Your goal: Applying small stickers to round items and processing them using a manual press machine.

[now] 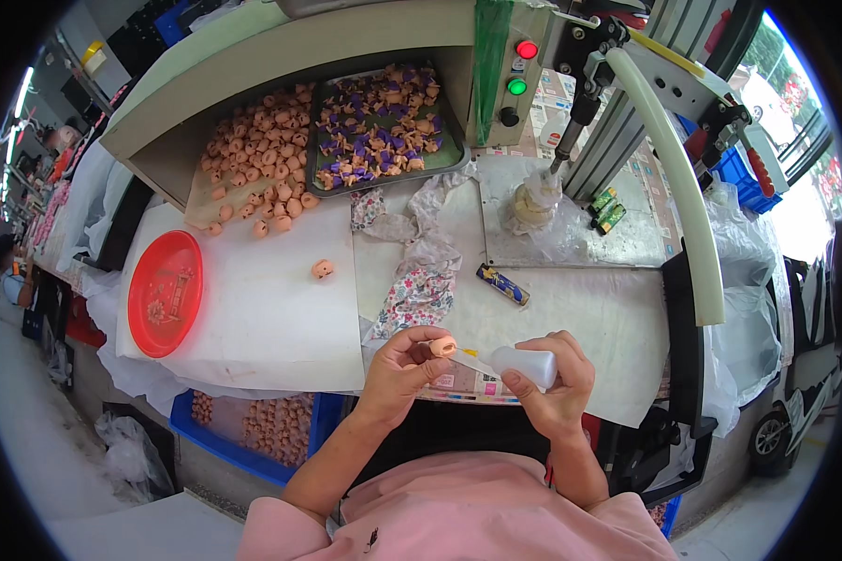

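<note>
My left hand (398, 382) pinches a small peach-coloured plastic doll head (443, 346), its hollow opening turned to the right. Another peach piece partly shows between the fingers below, too hidden to identify. A translucent white squeeze bottle (526, 365) lies nearly level in my right hand (563, 396). Its thin needle nozzle with a yellow base (469, 352) points at the head's opening; whether the tip touches cannot be made out. One single doll head (322, 268) rests on the white sheet ahead, and many more make up a heap of heads (263, 147) beyond it.
A dark tray (456, 158) holds peach and purple figure parts beside the heap. A red plastic dish (144, 308) stands left. Ahead lie a floral cloth (421, 298) and a blue lighter-like tube (503, 284). A toggle-clamp press (575, 119) rises at right; a blue crate (238, 456) sits below the table.
</note>
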### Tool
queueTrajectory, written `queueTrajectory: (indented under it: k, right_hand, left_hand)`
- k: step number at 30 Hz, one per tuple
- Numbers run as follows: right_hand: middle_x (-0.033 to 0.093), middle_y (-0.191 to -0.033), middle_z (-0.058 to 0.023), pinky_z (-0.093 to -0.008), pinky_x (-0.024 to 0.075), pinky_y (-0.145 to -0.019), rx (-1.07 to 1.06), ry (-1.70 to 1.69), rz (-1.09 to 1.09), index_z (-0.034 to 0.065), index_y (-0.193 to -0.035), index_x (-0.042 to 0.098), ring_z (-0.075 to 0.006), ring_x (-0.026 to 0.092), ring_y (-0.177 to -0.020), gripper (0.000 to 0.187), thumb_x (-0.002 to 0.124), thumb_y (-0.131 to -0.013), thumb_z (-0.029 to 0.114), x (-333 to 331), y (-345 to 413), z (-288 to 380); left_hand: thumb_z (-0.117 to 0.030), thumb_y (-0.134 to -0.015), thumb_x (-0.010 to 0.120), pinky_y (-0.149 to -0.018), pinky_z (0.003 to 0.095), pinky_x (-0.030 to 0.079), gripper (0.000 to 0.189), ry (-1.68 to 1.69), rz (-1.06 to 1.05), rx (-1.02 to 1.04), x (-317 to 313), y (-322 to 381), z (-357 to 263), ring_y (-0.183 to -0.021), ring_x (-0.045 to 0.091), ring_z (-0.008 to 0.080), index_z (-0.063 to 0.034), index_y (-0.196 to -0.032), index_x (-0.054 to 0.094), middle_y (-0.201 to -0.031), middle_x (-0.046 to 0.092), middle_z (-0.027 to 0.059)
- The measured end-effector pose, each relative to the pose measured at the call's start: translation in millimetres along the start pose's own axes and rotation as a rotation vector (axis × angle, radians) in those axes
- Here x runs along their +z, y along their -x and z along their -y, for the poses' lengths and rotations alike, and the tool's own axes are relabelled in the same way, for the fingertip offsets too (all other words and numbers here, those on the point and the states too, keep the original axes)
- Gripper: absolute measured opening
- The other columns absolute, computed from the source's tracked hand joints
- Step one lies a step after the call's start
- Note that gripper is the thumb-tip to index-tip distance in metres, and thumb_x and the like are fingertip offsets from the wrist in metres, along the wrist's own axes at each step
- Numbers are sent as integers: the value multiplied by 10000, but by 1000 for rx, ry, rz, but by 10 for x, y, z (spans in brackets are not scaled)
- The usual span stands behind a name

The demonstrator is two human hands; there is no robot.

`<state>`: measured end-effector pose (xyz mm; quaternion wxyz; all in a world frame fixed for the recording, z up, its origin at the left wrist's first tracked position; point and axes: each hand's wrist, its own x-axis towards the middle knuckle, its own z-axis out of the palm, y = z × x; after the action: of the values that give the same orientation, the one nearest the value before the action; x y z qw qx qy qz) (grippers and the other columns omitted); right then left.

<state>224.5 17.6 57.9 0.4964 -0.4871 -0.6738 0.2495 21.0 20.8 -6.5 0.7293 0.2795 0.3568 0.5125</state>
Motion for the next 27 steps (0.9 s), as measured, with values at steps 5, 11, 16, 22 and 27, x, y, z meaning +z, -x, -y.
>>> queueTrajectory:
  k: [5, 11, 16, 22, 27]
  right_hand:
    - [607, -798, -83, -291, 447, -605, 46, -34, -48, 25, -925, 622, -182, 572, -696, 285, 790, -715, 122, 74, -53, -125]
    - [596, -888, -92, -296, 476, -730, 158, 21, 120, 8, -1019, 534, -174, 601, -858, 327, 728, -766, 81, 417, -271, -315]
    - [620, -943, -154, -402, 454, -807, 45, 334, 303, 11, -1002, 549, -336, 587, -893, 287, 688, -779, 126, 527, -465, -303]
    - [638, -932, -134, -415, 441, -820, -268, 267, 200, 18, -944, 606, -358, 558, -917, 159, 633, -804, 89, 739, -1116, -203]
    - [653, -892, -148, -446, 461, -777, -288, 373, 114, 70, -923, 643, -365, 570, -863, 135, 620, -789, 74, 1218, -2012, -516]
  left_hand:
    - [9, -806, 684, -598, 193, 445, 347, 39, -4, 11, -34, 36, -30, -707, 530, 66, -50, -1130, 574, -946, 610, 19]
    - [-12, -820, 679, -543, 185, 428, 352, 169, -28, -32, -159, 118, -189, -701, 535, 74, -87, -1146, 568, -995, 607, 28]
    - [-50, -843, 666, -537, 187, 434, 367, 270, -3, 8, -332, 214, -346, -739, 552, 88, -102, -1187, 549, -1038, 602, 37]
    - [-117, -869, 651, -581, 196, 466, 379, 336, -32, -18, -494, 359, -438, -784, 558, 97, -115, -1229, 532, -1070, 598, 28]
    - [-136, -883, 637, -619, 208, 491, 390, 345, 10, -29, -455, 414, -460, -788, 556, 104, -110, -1254, 518, -1085, 589, 28]
